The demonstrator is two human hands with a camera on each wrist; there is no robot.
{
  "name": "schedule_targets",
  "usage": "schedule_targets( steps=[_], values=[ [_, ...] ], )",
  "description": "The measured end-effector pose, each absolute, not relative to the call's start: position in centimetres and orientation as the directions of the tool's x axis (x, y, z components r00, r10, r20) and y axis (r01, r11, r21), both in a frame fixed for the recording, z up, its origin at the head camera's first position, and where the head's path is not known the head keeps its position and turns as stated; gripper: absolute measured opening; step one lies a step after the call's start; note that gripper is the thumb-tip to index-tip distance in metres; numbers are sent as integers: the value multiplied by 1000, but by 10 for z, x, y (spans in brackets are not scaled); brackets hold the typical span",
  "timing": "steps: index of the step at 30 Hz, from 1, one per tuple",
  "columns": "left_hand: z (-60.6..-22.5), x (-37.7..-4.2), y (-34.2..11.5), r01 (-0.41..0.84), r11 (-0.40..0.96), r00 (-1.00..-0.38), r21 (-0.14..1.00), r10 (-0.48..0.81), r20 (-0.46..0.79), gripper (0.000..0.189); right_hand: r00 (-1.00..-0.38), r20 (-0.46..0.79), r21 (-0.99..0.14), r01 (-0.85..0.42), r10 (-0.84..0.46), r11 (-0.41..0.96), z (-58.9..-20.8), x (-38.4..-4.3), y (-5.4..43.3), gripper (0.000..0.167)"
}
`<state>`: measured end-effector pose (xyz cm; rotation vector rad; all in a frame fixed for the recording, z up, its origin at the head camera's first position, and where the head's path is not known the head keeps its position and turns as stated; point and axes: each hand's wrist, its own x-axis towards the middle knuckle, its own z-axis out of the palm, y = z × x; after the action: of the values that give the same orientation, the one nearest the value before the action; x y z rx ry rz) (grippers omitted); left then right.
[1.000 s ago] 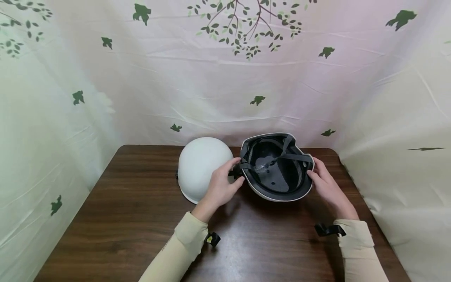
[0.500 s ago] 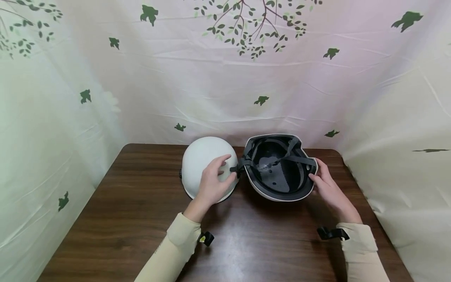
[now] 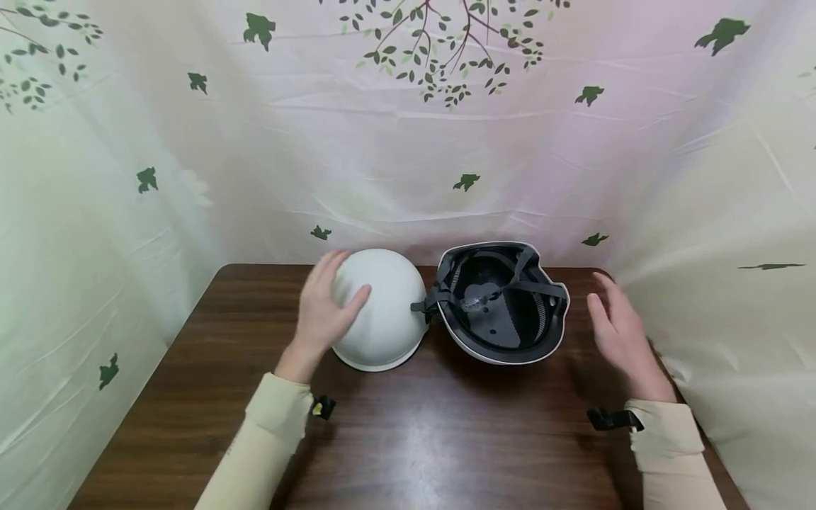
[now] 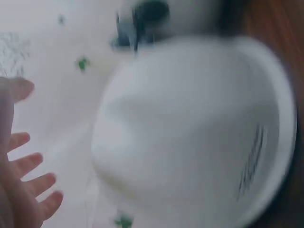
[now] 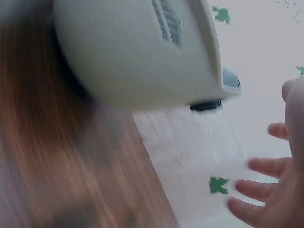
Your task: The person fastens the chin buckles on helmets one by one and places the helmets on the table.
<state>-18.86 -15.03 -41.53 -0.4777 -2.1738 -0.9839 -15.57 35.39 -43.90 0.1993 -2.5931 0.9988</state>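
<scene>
Hovering left of centre with left grip (image 3: 321, 308) loose near domed white helmet (image 3: 392, 315). Hanging at right with right grip (image 3: 621, 340) empty, beside upturned helmet (image 3: 494, 329).

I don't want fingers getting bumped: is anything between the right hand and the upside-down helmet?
Nothing visible is in the way: just an open gap between the right hand and the upside-down helmet, with the table below.

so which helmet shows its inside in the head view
The right helmet: its black lining and straps show, while the left helmet lies dome up.
</scene>
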Motion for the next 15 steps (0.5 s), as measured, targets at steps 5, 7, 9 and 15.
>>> schedule_targets(
  steps=[5, 7, 9, 15],
  values=[
    [-421, -206, -200, 359, 823, -803, 441, 33, 594, 82, -897, 443, -478, -240, -4, 845, -433, -169, 376, 67],
    [-427, -214, -218, 273, 874, -857, 403, 30, 515, 88, -900, 435, -419, -212, -9, 883, -434, -175, 383, 72],
    [-432, -220, -231, 218, 909, -890, 356, 35, 455, 92, -905, 425, -345, -191, -28, 919, -436, -182, 388, 76],
    [-451, -237, -256, 154, 957, -936, 244, 62, 346, 95, -905, 424, -200, -129, -33, 971, -448, -200, 397, 86]
  ],
)
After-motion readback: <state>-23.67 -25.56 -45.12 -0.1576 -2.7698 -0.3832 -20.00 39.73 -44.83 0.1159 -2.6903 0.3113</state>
